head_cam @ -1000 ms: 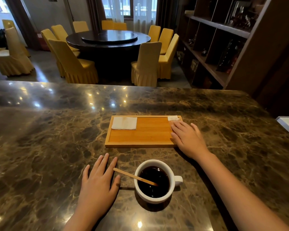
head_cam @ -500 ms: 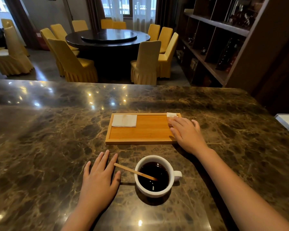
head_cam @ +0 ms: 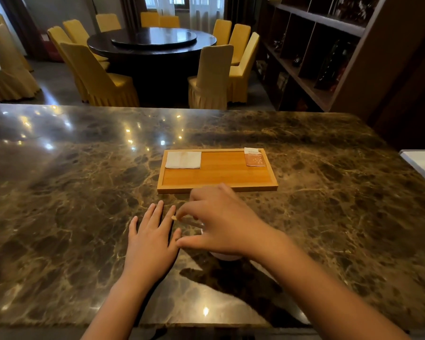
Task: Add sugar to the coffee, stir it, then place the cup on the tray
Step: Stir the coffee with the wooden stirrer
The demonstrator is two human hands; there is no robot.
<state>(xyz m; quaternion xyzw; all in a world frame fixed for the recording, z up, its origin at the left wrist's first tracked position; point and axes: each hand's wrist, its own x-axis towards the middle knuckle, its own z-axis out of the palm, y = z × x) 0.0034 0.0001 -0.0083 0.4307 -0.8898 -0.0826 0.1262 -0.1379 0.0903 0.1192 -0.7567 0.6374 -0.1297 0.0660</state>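
Observation:
A wooden tray (head_cam: 216,179) lies on the marble counter (head_cam: 71,192). An orange-and-white sugar packet (head_cam: 255,158) rests in its back right corner and a white napkin (head_cam: 183,160) in its back left. My right hand (head_cam: 221,222) hovers with spread fingers over the white coffee cup (head_cam: 225,256), hiding nearly all of it. Its index fingertip is at the left end of the wooden stir stick (head_cam: 174,217), while the thumb stays apart below. My left hand (head_cam: 152,241) lies flat and open on the counter just left of the cup.
A white flat object (head_cam: 422,163) juts in at the right edge of the counter. Beyond the counter stand a dark round table (head_cam: 152,42) with yellow-covered chairs and a dark shelf unit (head_cam: 329,57) on the right.
My right hand left the tray's right end, uncovering the sugar packet there, and moved back over the cup to the stir stick. My left hand stayed flat beside the cup.

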